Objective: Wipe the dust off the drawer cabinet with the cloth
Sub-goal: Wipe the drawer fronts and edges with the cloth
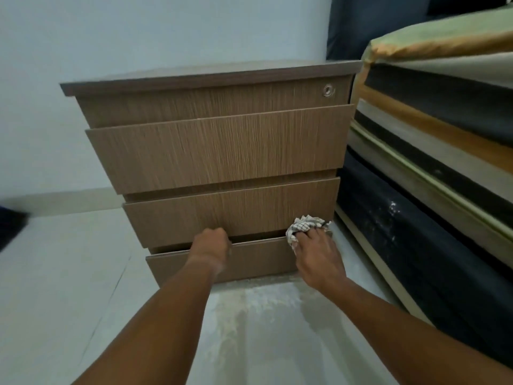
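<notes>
A brown wood-grain drawer cabinet [219, 151] stands on the floor against a pale wall, with several drawer fronts and a round metal lock [328, 90] at its upper right. My right hand [316, 257] grips a crumpled white checked cloth [302, 225] and presses it at the right end of the gap above the lowest drawer front [249, 259]. My left hand [212, 244] is curled over the top edge of that lowest front, near its middle; its fingertips are hidden in the gap.
A stack of mattresses [433, 151] in dark, orange and green covers stands close on the cabinet's right. The pale tiled floor [69, 273] has a dusty whitish patch [258, 309] in front of the cabinet. A dark blurred object [11, 226] lies at the left edge.
</notes>
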A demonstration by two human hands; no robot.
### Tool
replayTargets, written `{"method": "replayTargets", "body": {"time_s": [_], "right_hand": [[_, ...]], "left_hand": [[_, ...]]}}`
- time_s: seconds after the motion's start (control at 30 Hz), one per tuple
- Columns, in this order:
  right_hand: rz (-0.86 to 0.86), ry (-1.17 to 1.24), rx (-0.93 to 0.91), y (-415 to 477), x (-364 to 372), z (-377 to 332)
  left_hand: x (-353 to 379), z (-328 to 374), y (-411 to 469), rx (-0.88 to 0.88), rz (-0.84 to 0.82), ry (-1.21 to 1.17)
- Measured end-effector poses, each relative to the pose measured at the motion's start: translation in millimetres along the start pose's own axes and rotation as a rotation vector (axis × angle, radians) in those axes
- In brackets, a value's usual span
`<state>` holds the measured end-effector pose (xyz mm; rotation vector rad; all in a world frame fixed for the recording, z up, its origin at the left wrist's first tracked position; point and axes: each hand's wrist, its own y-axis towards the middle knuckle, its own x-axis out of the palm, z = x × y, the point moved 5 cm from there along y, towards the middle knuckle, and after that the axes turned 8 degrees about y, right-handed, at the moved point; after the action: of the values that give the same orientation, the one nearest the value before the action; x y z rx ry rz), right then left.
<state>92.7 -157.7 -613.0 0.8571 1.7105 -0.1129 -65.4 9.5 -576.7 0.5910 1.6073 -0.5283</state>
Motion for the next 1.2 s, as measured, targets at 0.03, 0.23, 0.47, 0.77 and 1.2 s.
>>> {"method": "replayTargets", "body": {"time_s": [0.03, 0.23, 0.47, 0.77, 1.2], "right_hand": [[-0.004, 0.003, 0.004, 0, 2, -1], [-0.099, 0.411, 0.148, -2, -2, -15], [0.709, 0.92, 0.475, 11, -59, -43], [0.365, 0.302, 0.001, 31, -15, -83], [0.545, 0.696, 0.637, 41, -39, 34]], "left_hand": [[3, -2, -1, 0.01, 0.007, -0.009], [16, -5, -8, 0.147, 0.029, 0.082], [-14, 1, -32, 0.289, 0.341, -0.137], [-58, 12, -21, 0.259, 0.7, -0.125], [-68, 11, -23, 0.279, 0.629, -0.17]]}}
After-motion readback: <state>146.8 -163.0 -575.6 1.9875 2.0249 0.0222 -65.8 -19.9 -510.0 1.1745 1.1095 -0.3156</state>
